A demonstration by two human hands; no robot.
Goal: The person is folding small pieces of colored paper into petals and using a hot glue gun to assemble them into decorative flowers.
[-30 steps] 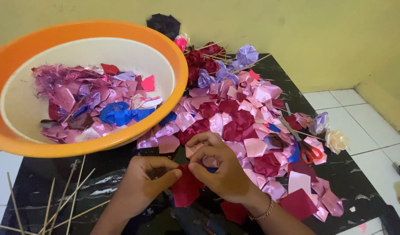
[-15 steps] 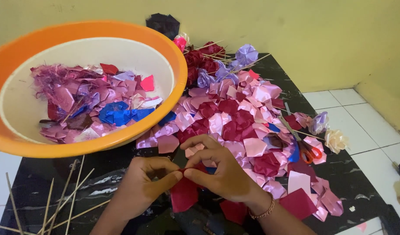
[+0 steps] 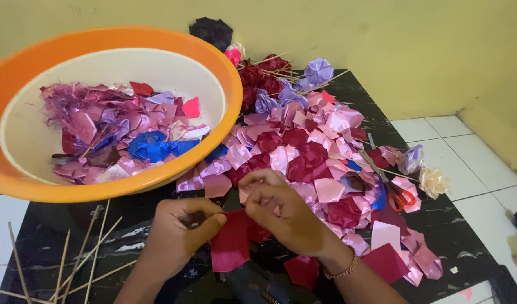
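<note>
On the far left some thin sticks (image 3: pixel 72 253) lie on the dark table (image 3: pixel 455 219). Above them sits a big orange bowl (image 3: pixel 22 73) with pink, purple and blue scraps (image 3: pixel 117 135) inside. The left hand (image 3: pixel 177 236) is curled shut and pinches the top edge of a red cloth (image 3: pixel 231 243) between thumb and fingers. The cloth hangs right between the two hands, low and near the person. The right hand (image 3: pixel 283 211) has its fingertips pressed together on the same cloth, close to a small pink bit. It looks like the folding step, where the red piece gets bent into a petal shape. The fold seems to need both hands to hold tight so the slippery cloth does not spring open. Further right is a big heap of petals (image 3: pixel 314 141) in pink, red and purple, and some finished flowers (image 3: pixel 317 70) on sticks. Small scissors (image 3: pixel 402 197) lie near the heap. The table stands on white tiles (image 3: pixel 466 157) by a yellow wall (image 3: pixel 382 39).
</note>
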